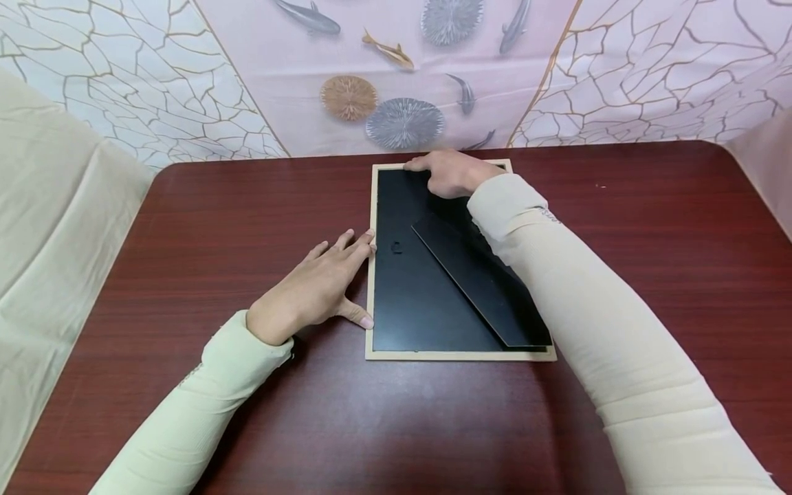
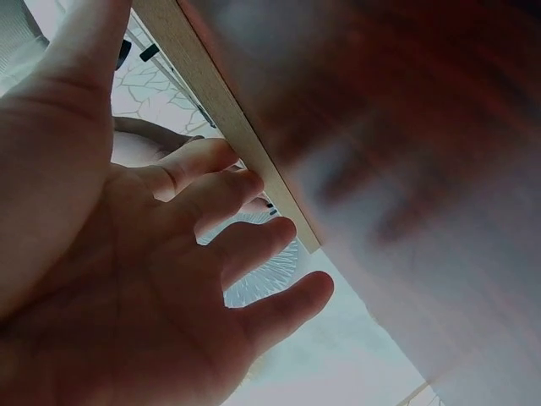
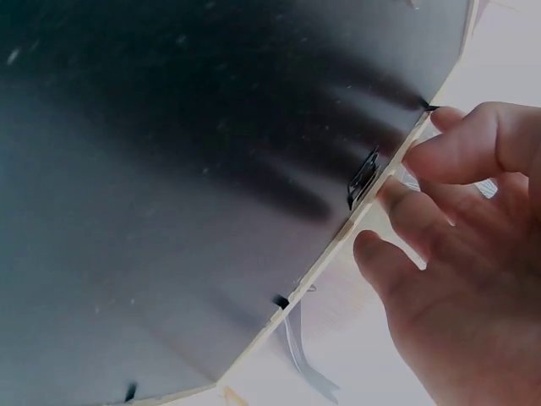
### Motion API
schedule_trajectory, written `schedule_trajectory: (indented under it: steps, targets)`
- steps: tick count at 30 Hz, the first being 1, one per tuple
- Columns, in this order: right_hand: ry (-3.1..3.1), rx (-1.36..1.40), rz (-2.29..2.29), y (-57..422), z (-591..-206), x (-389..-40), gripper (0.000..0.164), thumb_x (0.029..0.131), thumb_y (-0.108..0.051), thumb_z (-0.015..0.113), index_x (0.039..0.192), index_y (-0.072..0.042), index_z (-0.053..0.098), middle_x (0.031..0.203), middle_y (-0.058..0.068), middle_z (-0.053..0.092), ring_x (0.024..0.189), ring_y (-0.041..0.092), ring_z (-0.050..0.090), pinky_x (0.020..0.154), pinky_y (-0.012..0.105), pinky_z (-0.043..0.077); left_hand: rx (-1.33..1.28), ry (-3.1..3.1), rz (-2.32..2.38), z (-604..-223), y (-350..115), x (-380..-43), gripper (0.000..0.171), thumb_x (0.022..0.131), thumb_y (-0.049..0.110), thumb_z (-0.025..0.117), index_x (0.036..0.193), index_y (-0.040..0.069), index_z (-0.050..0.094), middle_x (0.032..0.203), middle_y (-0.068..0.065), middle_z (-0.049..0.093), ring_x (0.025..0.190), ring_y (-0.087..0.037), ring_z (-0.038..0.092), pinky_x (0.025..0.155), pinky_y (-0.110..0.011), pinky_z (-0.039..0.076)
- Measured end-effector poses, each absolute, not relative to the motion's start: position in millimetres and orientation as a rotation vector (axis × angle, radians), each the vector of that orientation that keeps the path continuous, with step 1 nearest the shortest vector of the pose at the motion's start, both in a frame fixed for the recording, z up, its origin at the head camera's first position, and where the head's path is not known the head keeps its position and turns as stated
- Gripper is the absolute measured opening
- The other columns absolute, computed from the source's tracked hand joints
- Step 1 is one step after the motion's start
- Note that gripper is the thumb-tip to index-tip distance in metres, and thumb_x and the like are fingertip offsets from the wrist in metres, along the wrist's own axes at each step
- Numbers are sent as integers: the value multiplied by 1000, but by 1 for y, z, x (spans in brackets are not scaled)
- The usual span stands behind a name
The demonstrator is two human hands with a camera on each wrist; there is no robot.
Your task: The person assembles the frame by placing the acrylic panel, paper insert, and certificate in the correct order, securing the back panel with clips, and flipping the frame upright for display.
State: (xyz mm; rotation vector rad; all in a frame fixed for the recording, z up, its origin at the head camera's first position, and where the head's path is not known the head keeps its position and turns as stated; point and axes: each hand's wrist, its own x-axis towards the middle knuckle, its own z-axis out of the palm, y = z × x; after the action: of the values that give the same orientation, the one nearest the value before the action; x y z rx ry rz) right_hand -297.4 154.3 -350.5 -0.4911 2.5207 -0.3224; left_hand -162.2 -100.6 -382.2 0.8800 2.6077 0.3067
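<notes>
A picture frame (image 1: 461, 356) with a pale wooden rim lies back up on the table. Its black backing board (image 1: 427, 309) carries a hinged stand leg (image 1: 482, 289), slanted across the lower right. Along the left rim my left hand (image 1: 312, 292) rests with spread fingers and thumb, tips right at the wood. My right hand (image 1: 454, 173) is at the far rim, thumb and fingers bent about the edge. In the right wrist view, fingertips meet the rim beside a small black tab (image 3: 431, 107). A metal hanger (image 3: 363, 179) sits close by, with another black tab (image 3: 281, 301) farther along.
The dark red wooden table (image 1: 247, 206) has rounded far corners. Behind it hangs a patterned cloth (image 1: 402, 69) with fish and round shapes. A pale cover (image 1: 49, 240) lies along the left side. My right sleeve (image 1: 594, 316) hides part of the frame's right side.
</notes>
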Motion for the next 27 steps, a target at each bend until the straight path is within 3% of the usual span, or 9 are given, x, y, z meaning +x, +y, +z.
schedule_trajectory:
  steps: [7, 17, 21, 27]
  targets:
    - [2528, -518, -216, 150, -351, -295, 66, 103, -2, 35, 167, -16, 26, 176, 11, 18, 163, 33, 15, 131, 44, 23, 880, 2612, 301, -383, -100, -163, 122, 67, 54, 91, 163, 9, 31, 176, -10, 18, 163, -37, 15, 127, -65, 20]
    - [2561, -520, -125, 144, -352, -289, 66, 104, -3, 38, 168, -18, 25, 177, 11, 14, 161, 33, 22, 121, 46, 33, 877, 2608, 293, -383, -101, -163, 122, 67, 53, 91, 163, 9, 30, 176, -10, 17, 164, -37, 15, 128, -65, 19]
    - [2586, -489, -110, 143, -355, -285, 66, 105, -5, 40, 168, -20, 24, 177, 10, 13, 162, 36, 18, 127, 53, 27, 870, 2607, 298, -383, -101, -162, 121, 67, 53, 91, 163, 9, 31, 176, -9, 18, 164, -37, 14, 128, -65, 19]
    - [2629, -577, -6, 133, -356, -274, 68, 105, -6, 41, 169, -19, 22, 177, 13, 13, 164, 37, 10, 132, 60, 5, 869, 2640, 270, -384, -101, -163, 121, 63, 57, 91, 160, 9, 38, 176, -6, 19, 164, -38, 7, 129, -64, 13]
